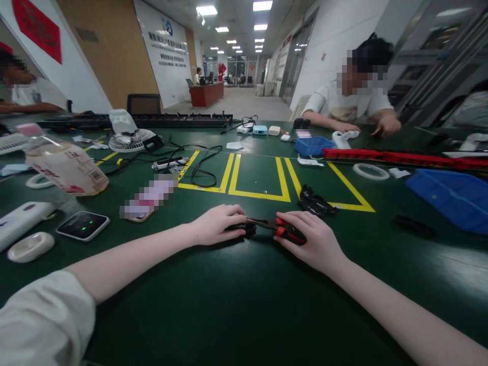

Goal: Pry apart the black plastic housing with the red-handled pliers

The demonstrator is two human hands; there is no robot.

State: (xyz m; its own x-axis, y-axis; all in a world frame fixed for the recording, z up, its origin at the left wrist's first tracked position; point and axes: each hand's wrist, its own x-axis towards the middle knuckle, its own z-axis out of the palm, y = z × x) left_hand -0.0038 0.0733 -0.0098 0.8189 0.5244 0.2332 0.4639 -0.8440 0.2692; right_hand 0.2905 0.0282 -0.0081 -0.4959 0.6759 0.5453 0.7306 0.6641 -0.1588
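While the right hand (318, 241) grasps the pliers (272, 224) by their red handles (292, 235), just right of the frame's centre, the left hand (219, 224) has its grip clasped on a black part (249, 230) at the centre. The pliers' nose (256, 220) points left, towards the part; from where I stand, I cannot tell whether it bites. Beyond the right hand, black pieces (316, 202) lie on the green tabletop (229, 305) by yellow tape (354, 207). A bottle (64, 165) stands at left, a blue bin (450, 201) at the right edge; a person (353, 104) is at upper right.
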